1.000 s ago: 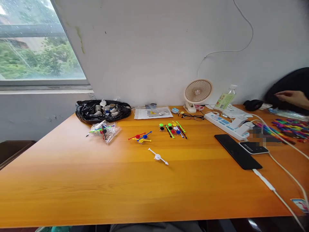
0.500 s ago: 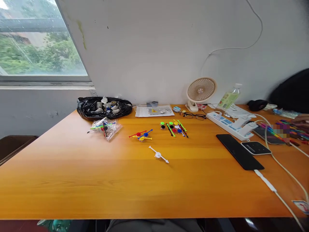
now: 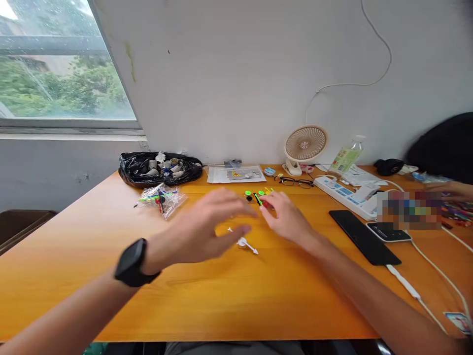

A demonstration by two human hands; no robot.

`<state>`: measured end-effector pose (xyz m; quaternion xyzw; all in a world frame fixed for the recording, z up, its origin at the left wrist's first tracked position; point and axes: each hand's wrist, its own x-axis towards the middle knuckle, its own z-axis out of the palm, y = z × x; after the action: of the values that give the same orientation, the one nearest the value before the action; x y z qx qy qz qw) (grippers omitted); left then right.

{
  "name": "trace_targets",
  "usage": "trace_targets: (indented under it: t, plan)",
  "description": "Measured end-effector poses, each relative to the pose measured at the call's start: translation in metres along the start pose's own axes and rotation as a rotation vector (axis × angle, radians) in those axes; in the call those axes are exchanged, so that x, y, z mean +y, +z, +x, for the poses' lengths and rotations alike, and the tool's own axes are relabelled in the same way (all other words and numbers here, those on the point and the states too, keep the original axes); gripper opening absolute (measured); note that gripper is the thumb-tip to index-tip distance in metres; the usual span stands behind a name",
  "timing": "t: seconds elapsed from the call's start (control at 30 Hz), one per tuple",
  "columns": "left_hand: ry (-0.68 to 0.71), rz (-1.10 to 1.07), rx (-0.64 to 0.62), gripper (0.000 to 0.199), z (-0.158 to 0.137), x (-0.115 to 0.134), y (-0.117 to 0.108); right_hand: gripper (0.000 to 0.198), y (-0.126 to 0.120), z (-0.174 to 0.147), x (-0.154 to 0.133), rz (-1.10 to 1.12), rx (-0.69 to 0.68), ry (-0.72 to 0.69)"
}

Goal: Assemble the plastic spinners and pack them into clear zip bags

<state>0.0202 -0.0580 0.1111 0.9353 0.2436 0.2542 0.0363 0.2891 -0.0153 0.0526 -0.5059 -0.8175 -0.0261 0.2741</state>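
Hands are held open and empty over mid-table: left hand [image 3: 207, 224] above white spinner [image 3: 242, 241], right hand [image 3: 286, 217] beside coloured pieces [image 3: 258, 196]; bare table [image 3: 221, 296] toward near edge.

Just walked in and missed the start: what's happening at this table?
A person reaches both bare hands over an orange table. The left hand, a black watch on its wrist, hovers open above a white arrow-shaped plastic piece. The right hand is over a cluster of small coloured plastic pieces. Neither hand visibly grips anything. Another person's hand shows at the far right.
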Motion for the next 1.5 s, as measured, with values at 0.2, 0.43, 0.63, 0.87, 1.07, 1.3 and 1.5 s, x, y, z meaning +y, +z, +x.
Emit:
trace_targets:
  t: [0.2,0.43,0.63,0.87,1.07,1.3,1.5]
  plan:
    - [0.009,-0.090,-0.146,0.022,-0.017,-0.044,0.076,0.040,0.048,-0.009,0.015,-0.309,-0.070,-0.039]
    - [-0.242,-0.056,0.053,0.029,-0.036,-0.098,0.088,0.032,0.051,-0.012,0.016,-0.323,-0.089,-0.024]
    - [-0.426,-0.120,0.102,0.031,-0.038,-0.109,0.091,0.019,0.047,-0.013,0.022,-0.183,-0.062,-0.109]
    - [-0.469,-0.047,0.132,0.050,-0.038,-0.103,0.085,0.002,0.037,-0.015,0.022,-0.019,-0.088,-0.137]
    - [-0.337,0.034,0.230,0.051,-0.034,-0.085,0.082,0.003,0.038,-0.016,0.022,-0.091,-0.088,-0.056]
    - [-0.155,-0.166,-0.021,0.025,-0.028,-0.044,0.084,0.011,0.040,-0.016,0.024,-0.114,-0.108,-0.026]
    - [-0.191,-0.202,-0.052,0.031,-0.029,-0.049,0.087,0.011,0.040,-0.016,0.024,-0.022,-0.137,-0.109]
